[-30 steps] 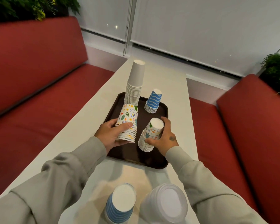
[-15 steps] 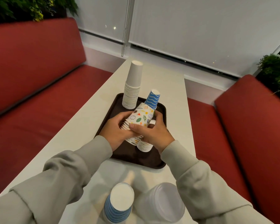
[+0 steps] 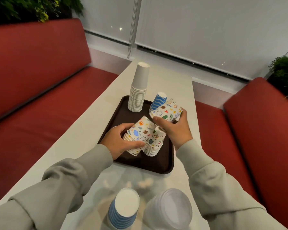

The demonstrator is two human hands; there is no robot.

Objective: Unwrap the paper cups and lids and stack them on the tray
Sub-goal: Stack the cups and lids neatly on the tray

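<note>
Soft, dim, even indoor light; faint shadows on the bench (image 3: 76, 140). Small glints (image 3: 120, 28) dot the blind (image 3: 206, 30). Printed cups (image 3: 166, 112) in the right grip (image 3: 176, 130) smear with motion. Nearer than the grips, blue cups (image 3: 125, 206) and lids (image 3: 170, 208) are out of focus. Frame edges bow outward.

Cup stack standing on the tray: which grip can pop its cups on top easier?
Probably the right grip. It holds a few cups lifted free by the standing stack. The left grip holds a bigger tilted stack low beside it, needing a lift first.
</note>
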